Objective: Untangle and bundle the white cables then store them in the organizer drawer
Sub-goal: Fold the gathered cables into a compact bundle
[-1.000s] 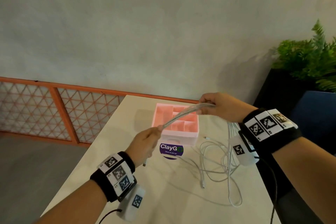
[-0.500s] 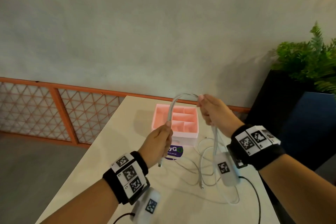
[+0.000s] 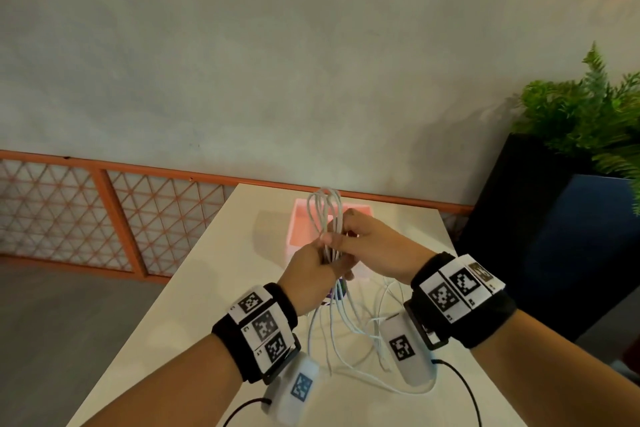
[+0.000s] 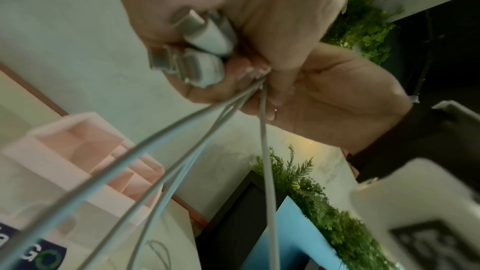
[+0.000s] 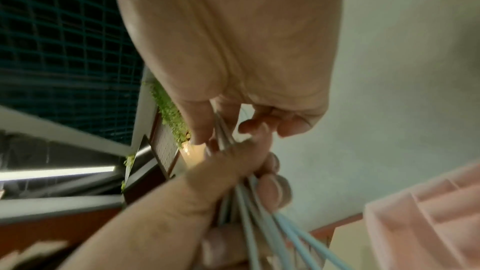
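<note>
Several white cables [image 3: 325, 208] are folded into a loop that stands up above both hands, in front of the pink organizer drawer [image 3: 303, 229]. My left hand [image 3: 323, 255] grips the bunch from below, with two cable plugs [image 4: 205, 38] sticking out of its fist. My right hand [image 3: 343, 236] pinches the same strands just above it, thumb and fingers closed on them [image 5: 222, 130]. The rest of the cables [image 3: 349, 333] hang down from the hands and lie in loose tangles on the table. The organizer's open compartments [image 4: 85, 149] hold nothing that I can see.
The white table [image 3: 214, 288] runs away from me, with an orange lattice railing [image 3: 104, 218] behind and to its left. A purple sticker [image 4: 31, 254] lies in front of the organizer. A dark planter with a fern [image 3: 581, 135] stands to the right.
The hands, apart with a cable stretched between them, have come together. The cable is now folded into an upright loop held by both hands over the organizer's front.
</note>
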